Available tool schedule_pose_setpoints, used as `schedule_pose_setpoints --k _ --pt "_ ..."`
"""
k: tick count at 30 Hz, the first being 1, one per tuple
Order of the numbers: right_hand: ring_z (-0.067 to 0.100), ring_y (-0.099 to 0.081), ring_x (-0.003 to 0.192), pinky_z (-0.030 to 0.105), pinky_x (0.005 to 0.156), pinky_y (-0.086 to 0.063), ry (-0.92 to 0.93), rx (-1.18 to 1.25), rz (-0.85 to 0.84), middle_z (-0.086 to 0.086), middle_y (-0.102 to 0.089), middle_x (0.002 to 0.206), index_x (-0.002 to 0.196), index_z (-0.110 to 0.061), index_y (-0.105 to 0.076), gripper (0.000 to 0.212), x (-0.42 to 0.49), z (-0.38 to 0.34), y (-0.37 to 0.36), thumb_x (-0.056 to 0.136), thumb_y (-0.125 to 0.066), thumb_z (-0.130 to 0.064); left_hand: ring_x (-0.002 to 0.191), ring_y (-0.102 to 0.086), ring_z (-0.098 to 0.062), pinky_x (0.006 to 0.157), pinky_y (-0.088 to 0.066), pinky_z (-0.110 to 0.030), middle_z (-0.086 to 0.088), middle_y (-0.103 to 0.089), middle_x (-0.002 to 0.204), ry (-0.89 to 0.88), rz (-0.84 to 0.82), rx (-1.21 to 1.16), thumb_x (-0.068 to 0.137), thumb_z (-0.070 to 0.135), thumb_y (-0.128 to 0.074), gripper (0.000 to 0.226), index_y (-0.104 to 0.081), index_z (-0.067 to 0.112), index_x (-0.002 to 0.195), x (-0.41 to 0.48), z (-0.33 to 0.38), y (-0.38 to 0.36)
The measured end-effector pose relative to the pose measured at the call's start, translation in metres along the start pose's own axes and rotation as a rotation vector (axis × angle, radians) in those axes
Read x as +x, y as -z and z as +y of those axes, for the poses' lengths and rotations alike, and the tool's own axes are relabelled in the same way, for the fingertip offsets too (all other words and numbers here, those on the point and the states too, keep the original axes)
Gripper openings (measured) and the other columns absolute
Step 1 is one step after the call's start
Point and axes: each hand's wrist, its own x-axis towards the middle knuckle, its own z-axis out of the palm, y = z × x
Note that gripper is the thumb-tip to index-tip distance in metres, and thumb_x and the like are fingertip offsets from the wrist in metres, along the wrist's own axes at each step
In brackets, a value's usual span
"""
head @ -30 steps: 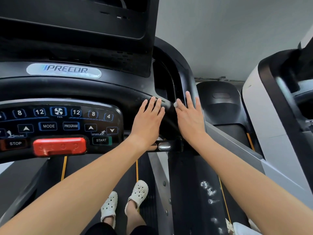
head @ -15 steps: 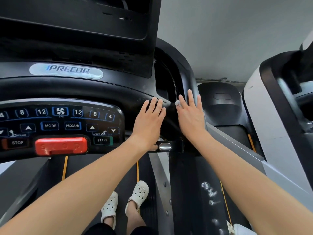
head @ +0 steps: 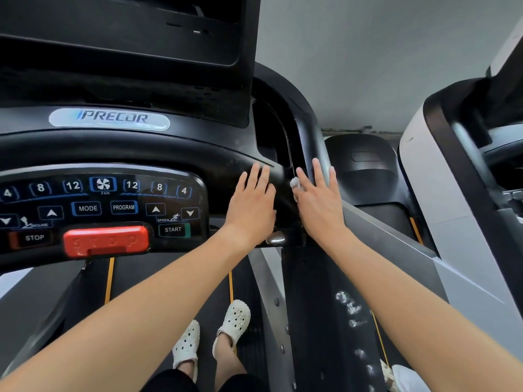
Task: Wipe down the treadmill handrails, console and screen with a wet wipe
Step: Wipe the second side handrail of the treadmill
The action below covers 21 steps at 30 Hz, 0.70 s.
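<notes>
My left hand [head: 252,205] lies flat with straight fingers on the black handrail [head: 158,154] that curves across the console, near its right end. My right hand [head: 318,202] presses flat on the right upright rail [head: 305,128], fingers straight. A small bit of white wet wipe [head: 295,183] pokes out under its index finger; most of the wipe is hidden by the palm. The console panel [head: 113,205] with its buttons sits left of my hands. The dark screen [head: 121,26] stands above.
A red stop bar [head: 106,241] sits below the buttons. A metal pulse sensor [head: 275,238] lies just under my left wrist. White flecks [head: 349,308] dot the right side rail. Another white and black machine [head: 441,165] stands close on the right. My white clogs [head: 235,319] stand on the belt.
Both hands stay flat in nearly the same place; the right hand with the wipe has crept slightly up the rail. The view shifted a little.
</notes>
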Motion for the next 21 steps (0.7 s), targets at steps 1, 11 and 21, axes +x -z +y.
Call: schedule_pose_setpoints --k 1,11,21 --pt "0.043 0.003 0.156 0.063 0.122 0.003 -0.001 -0.008 -0.016 0.005 -0.023 0.169 0.147 -0.02 -0.05 0.051 0.001 0.0 0.002 0.097 -0.063 -0.023 0.159 0.0 -0.036 0.129 -0.009 -0.05 -0.018 -0.012 0.171 -0.021 -0.002 -0.043 0.102 0.043 -0.052 0.052 -0.052 0.011 0.143 -0.004 0.001 0.001" --pt "0.042 0.013 0.156 0.064 0.123 -0.001 0.01 0.021 -0.1 0.007 -0.008 0.172 0.137 -0.029 -0.062 0.035 -0.074 -0.008 -0.008 0.103 -0.054 -0.03 0.103 -0.056 -0.02 0.086 -0.051 -0.037 0.0 -0.063 0.104 -0.136 -0.172 -0.205 0.104 0.041 -0.054 0.03 -0.069 0.016 0.109 -0.031 0.022 -0.003" --pt "0.044 0.013 0.155 0.065 0.123 0.002 0.01 -0.015 -0.166 0.009 -0.007 0.172 0.137 -0.028 -0.063 0.038 -0.108 -0.02 -0.003 0.1 -0.059 -0.028 0.103 -0.057 -0.021 0.088 -0.053 -0.038 -0.004 -0.064 0.106 -0.047 -0.155 -0.229 0.104 0.034 -0.055 0.027 -0.07 0.013 0.112 -0.034 0.029 -0.01"
